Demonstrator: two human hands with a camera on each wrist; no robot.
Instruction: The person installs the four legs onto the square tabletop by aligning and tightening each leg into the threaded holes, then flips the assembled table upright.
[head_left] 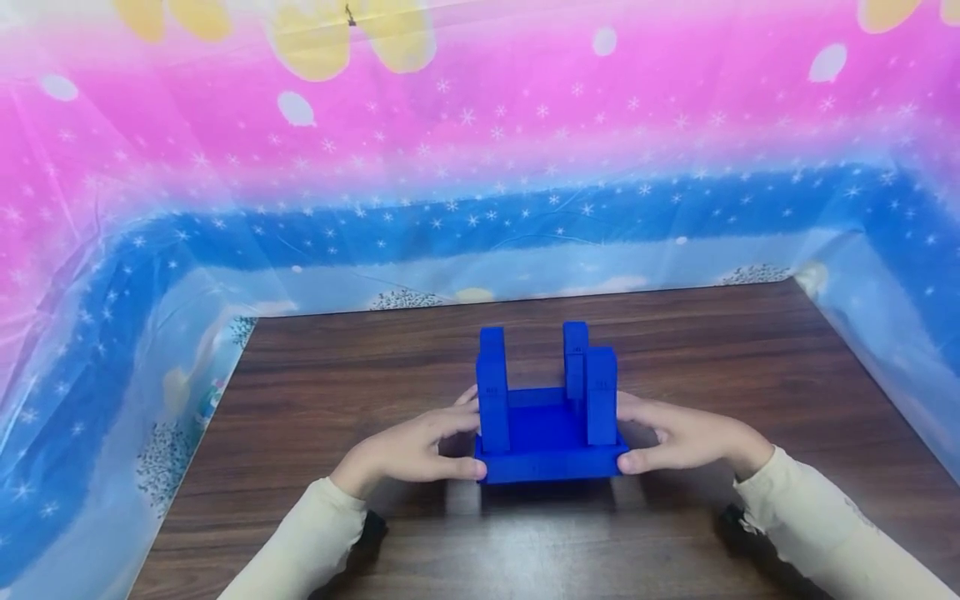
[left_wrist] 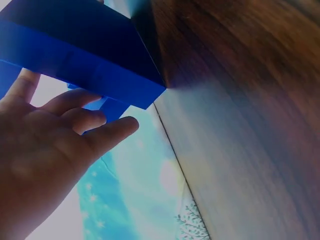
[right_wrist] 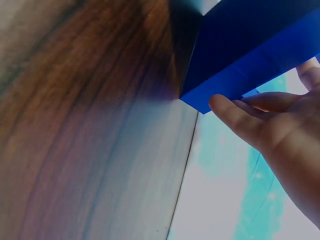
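Observation:
Between the two hands is a blue tray-like base (head_left: 551, 465) with low walls and several upright blue posts (head_left: 491, 400) near its corners. Dark small print marks some posts. My left hand (head_left: 420, 446) holds the left side, thumb at the near left corner, other fingers partly hidden behind a post. On the opposite side, my right hand (head_left: 686, 437) grips it with the thumb at the near right corner. Both wrist views show the dark underside (left_wrist: 85, 30), so the near side is raised. The far edge is close to the table; contact cannot be told.
Dark brown wood-grain tabletop (head_left: 337, 358) lies below and around the hands. A pink and blue printed cloth (head_left: 465, 167) with snowflakes stands along its back and both sides. Light from above glares on the tabletop near the front.

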